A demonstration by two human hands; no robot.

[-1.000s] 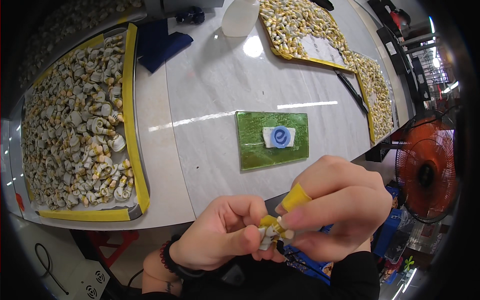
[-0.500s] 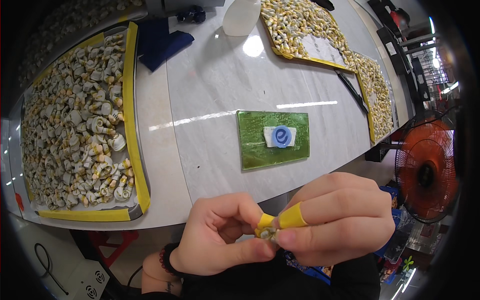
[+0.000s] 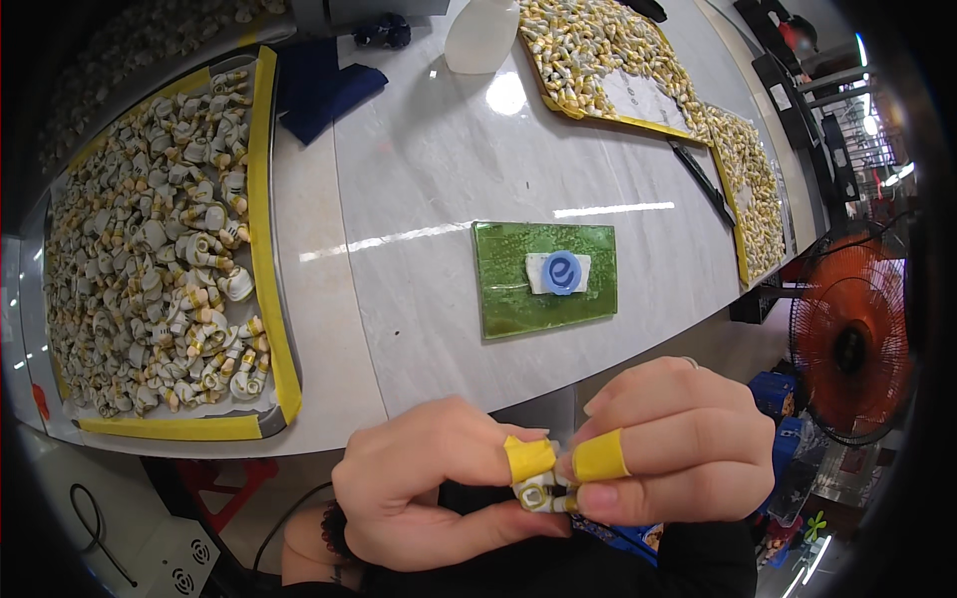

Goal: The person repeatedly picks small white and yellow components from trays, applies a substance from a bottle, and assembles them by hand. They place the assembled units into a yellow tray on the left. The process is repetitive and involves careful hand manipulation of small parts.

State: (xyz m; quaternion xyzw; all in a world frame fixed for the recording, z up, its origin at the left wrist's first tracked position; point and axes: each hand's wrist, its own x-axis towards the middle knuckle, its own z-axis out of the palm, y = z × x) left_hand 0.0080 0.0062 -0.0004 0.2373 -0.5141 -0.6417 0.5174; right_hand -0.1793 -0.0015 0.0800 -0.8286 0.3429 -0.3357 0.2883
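My left hand (image 3: 429, 483) is closed around a small white figurine body (image 3: 535, 495), whose round opening has a yellowish rim. From the other side, my right hand (image 3: 688, 448) pinches a slim white-and-yellow piece (image 3: 564, 503) between thumb and fingertip, against the body. Whether the two are joined is hidden by the fingers. Yellow tape wraps a finger of each hand. Beyond them on the table lies a green glassy block (image 3: 548, 314), with a white pad and a round blue cap (image 3: 561, 272) on it.
At the left, a yellow-taped tray (image 3: 267, 249) holds many white figurine parts. Two more trays (image 3: 618, 121) of small white-and-yellow pieces sit at the far right, beside a black pen-like tool (image 3: 703, 181). A whitish bottle (image 3: 481, 38), dark blue cloth (image 3: 334, 100) and orange fan (image 3: 850, 344) stand around.
Both hands have shifted slightly down. My left hand has turned, so the round opening of the figurine body now faces up and the slim piece shows between the fingertips.
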